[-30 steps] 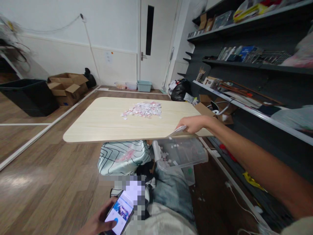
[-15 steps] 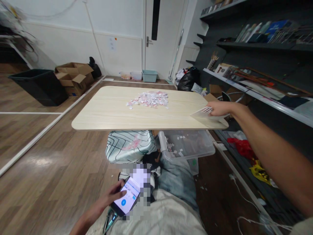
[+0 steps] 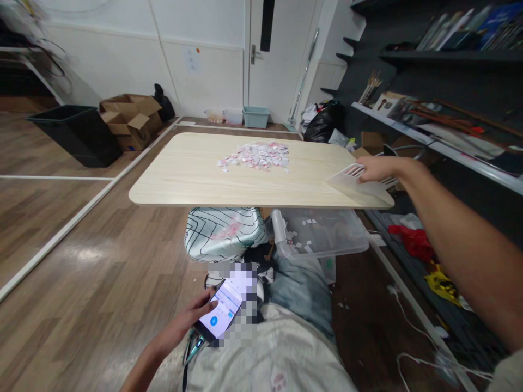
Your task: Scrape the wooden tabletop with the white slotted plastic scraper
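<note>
at right edge of table [image 3: 183, 174], right hand [image 3: 378, 169] clamped on slotted scoop [image 3: 350, 183], lengthwise left-right, tip leftward, left hand [image 3: 190, 322] gripping phone [image 3: 220, 317]

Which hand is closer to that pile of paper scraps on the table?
Right. The right hand grips a white slotted scoop on the table, right of the pile; the left hand holds a phone low over the lap.

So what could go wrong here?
The slotted white scoop lies at the very corner of the table under the right hand; it might slip off the edge. The left hand holds a lit phone, so a one-handed sweep may scatter the paper bits past the clear bin.
</note>
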{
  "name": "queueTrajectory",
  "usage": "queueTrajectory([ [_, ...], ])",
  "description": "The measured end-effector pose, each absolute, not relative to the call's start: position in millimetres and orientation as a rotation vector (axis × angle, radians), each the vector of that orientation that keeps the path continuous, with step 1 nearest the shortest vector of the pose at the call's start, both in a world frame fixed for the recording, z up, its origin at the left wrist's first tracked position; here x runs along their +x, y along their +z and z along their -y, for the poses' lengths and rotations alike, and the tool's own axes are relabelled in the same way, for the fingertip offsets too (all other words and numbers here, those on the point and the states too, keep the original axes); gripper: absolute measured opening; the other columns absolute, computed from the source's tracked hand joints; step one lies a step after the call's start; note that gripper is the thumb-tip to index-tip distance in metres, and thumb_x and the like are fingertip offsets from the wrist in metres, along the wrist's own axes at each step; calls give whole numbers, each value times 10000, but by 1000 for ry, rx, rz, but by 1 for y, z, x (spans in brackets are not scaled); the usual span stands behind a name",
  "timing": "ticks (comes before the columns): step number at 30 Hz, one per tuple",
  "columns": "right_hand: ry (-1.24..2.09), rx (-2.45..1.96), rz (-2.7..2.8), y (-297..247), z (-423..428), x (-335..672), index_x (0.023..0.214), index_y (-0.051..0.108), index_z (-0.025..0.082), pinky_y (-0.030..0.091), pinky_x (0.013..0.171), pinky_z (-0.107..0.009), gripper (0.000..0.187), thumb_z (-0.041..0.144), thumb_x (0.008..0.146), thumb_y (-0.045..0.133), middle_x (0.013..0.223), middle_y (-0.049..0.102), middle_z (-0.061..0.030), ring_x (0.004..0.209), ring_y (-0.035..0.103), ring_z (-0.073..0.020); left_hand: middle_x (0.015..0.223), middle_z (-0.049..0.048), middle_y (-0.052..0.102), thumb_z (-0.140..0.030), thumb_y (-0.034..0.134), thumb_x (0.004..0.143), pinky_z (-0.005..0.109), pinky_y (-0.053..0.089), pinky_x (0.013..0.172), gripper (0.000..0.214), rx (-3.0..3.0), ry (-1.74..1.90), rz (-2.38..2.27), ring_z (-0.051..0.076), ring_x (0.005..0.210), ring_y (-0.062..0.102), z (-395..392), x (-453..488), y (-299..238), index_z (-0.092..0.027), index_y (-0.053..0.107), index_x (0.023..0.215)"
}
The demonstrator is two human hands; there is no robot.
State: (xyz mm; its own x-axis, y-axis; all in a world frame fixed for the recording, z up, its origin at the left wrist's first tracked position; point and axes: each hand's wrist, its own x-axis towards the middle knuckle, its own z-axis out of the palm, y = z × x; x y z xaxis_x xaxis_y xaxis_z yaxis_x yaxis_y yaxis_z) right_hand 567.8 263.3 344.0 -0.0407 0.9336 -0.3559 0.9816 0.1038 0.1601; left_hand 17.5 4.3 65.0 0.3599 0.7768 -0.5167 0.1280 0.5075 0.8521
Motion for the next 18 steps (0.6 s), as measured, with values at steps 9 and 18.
queueTrajectory([
  [9, -175, 1876, -2002, 344, -267, 573, 1105, 803, 86, 585, 920, -324, 272, 98, 846, 723, 1154, 868, -169, 1043, 787, -297, 1029, 58, 776, -744, 956, 764, 329, 531, 830, 604, 954, 489, -1153, 279, 967, 650, -5, 15, 62, -221, 825, 1036],
  [18, -215, 1909, -1971, 349, -260, 562, 1133, 799, 53, 521, 842, -263, 244, 28, 921, 681, 1171, 860, -163, 994, 761, -234, 995, 63, 774, -886, 824, 836, 341, 564, 817, 691, 991, 494, -1223, 286, 958, 662, -2, 24, 74, -225, 840, 1040],
])
